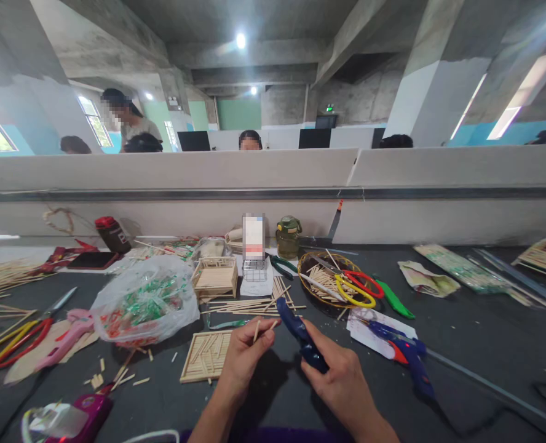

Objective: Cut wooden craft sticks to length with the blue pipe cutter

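Nearest the head camera, I see my right hand (342, 381) closed around the rigid blue glue gun (300, 335), gripped mid-body, while my left hand (245, 354) pinches a light, brittle wooden stick (257, 329) near its lower end, above the black table (485, 332).

Both arms come up from the bottom and meet near the middle. The left hand (245, 354) is curled, with its thumb and first fingers pinched together. The right hand (342, 378) is wrapped in a grip, palm turned inward, its fingers closed tight around what it holds.
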The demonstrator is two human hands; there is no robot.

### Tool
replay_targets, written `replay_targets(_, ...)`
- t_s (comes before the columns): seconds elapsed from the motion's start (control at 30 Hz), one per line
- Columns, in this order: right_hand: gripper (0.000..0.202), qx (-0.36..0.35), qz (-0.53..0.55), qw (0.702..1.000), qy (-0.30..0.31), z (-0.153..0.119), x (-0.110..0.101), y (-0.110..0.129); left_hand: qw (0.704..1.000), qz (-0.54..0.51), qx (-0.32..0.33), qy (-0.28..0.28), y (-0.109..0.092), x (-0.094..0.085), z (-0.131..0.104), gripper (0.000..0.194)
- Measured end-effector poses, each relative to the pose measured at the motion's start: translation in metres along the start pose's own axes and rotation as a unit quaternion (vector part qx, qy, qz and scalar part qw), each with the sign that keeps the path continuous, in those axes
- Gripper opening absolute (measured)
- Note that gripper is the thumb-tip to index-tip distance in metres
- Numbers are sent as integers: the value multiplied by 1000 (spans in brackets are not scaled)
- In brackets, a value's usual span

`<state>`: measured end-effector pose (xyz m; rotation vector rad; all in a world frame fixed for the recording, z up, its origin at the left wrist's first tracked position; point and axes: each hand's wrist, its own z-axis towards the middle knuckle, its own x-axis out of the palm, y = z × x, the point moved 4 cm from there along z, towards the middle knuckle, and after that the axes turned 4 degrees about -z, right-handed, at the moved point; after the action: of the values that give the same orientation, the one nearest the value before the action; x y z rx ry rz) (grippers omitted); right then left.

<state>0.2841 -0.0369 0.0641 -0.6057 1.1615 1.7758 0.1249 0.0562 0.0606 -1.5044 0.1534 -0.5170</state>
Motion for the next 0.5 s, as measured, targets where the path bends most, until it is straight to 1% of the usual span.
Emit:
replay_targets(0.07,59,37,-13,999,22,3,0,-5,997,-52,-50,-42,7,-4,1,36)
replay_targets(0.13,60,45,-44,996,67,5,2,-7,986,-129,-73,-78,11,-10,4,41)
replay_targets(0.2,60,31,-63,990,120,4,6,-7,967,-225,-63,-106,10,-18,8,43)
replay_targets(0.3,60,15,-56,982,177,0,14,-3,932,-336,-48,-124,9,-30,14,36)
replay_targets(0.4,57,15,-49,979,196,-4,20,0,917,-374,-54,-128,11,-39,17,29)
replay_targets(0.5,58,17,-34,979,201,-4,24,-2,917,-372,-52,-133,10,-42,17,32)
